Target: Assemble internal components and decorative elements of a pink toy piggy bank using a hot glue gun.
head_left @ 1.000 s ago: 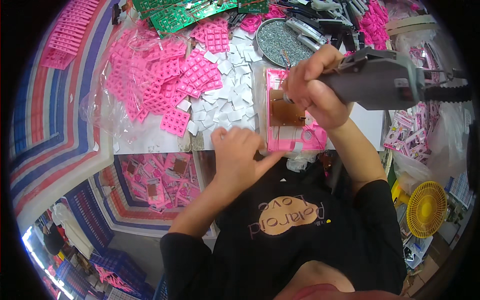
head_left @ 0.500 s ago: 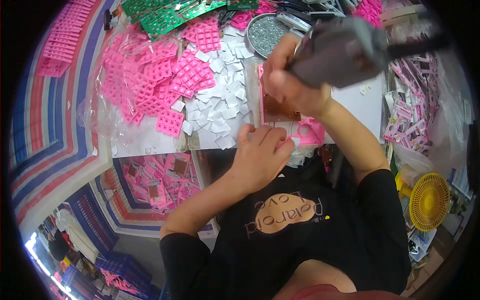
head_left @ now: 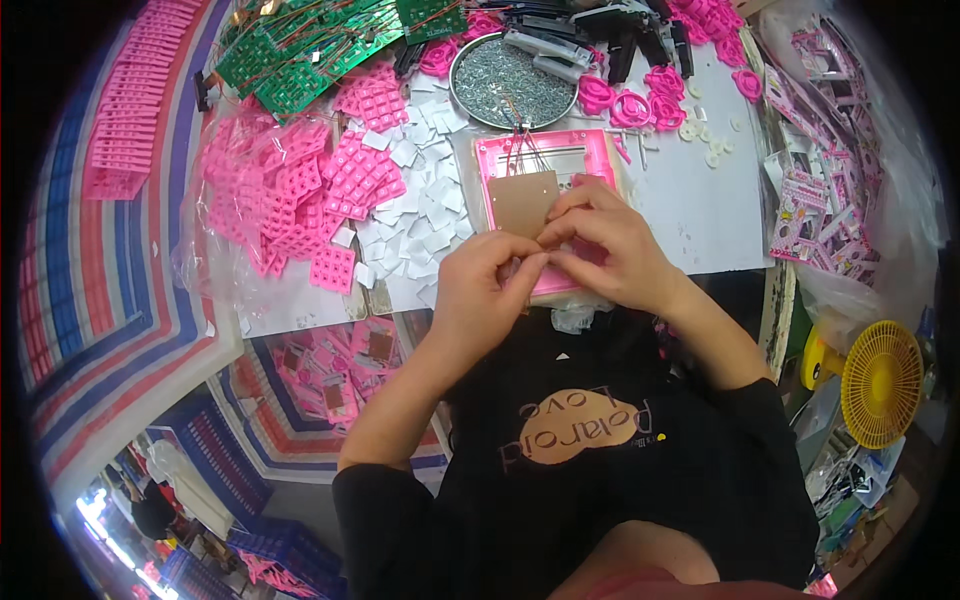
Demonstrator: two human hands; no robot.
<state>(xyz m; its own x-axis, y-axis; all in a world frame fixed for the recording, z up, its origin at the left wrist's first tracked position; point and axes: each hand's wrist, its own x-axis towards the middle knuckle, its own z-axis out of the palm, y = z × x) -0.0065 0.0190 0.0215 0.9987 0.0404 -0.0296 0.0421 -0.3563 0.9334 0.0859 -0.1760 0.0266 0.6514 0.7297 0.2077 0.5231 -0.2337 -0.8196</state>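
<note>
A pink plastic casing (head_left: 598,148) lies on the table in front of me. A plain brown board (head_left: 522,202) sits in it, with thin wires (head_left: 524,150) running from the casing's upper part. Over the lower part of the casing, my left hand (head_left: 480,285) and my right hand (head_left: 622,248) meet, thumbs and fingers pinched together. Whatever is between the fingertips is hidden or too small to make out. Left of the casing spreads a pile of small white squares (head_left: 432,190).
A round dish (head_left: 455,103) of small metal screws stands behind the casing. Pink button sheets (head_left: 290,190) and green circuit boards (head_left: 330,60) lie to the left. Pink rings (head_left: 630,108) and small white discs (head_left: 712,158) are at the right, near a yellow fan (head_left: 880,385).
The blurred dark grey hand tool has left my right hand. That hand has come down to meet my left over the casing, where the brown board now shows more fully.
</note>
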